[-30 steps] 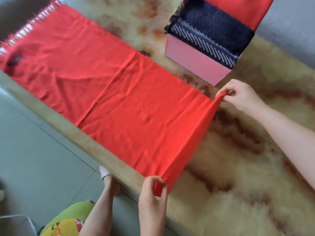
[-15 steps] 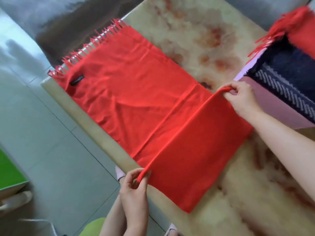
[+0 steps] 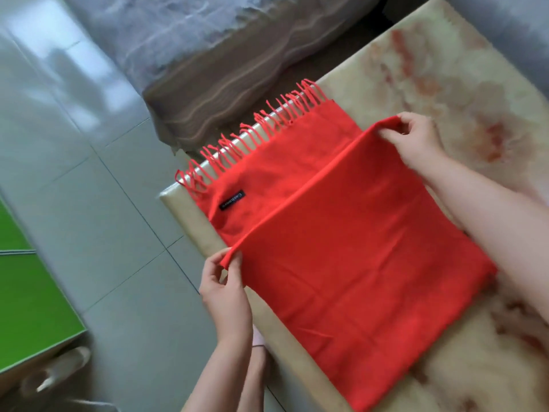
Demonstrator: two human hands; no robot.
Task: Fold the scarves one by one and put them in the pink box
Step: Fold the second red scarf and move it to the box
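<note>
A red scarf point(image 3: 341, 257) lies on the marbled table point(image 3: 445, 72), folded over itself. Its fringed end point(image 3: 252, 135) hangs over the table's far left edge, and a small black label point(image 3: 232, 200) shows near that end. My left hand point(image 3: 221, 285) pinches the near corner of the folded edge at the table's side. My right hand point(image 3: 416, 138) pinches the far corner of the same edge. The fold runs taut between both hands, a little short of the fringe. The pink box is out of view.
A sofa with a grey cover point(image 3: 208, 55) stands beyond the table's left end. Grey floor tiles point(image 3: 89, 203) lie to the left. A green surface point(image 3: 26, 292) is at the lower left, with a shoe point(image 3: 56, 373) beside it.
Both hands have carried the folded edge leftward over the scarf toward the fringed end. The view swung left, and the pink box has left the frame.
</note>
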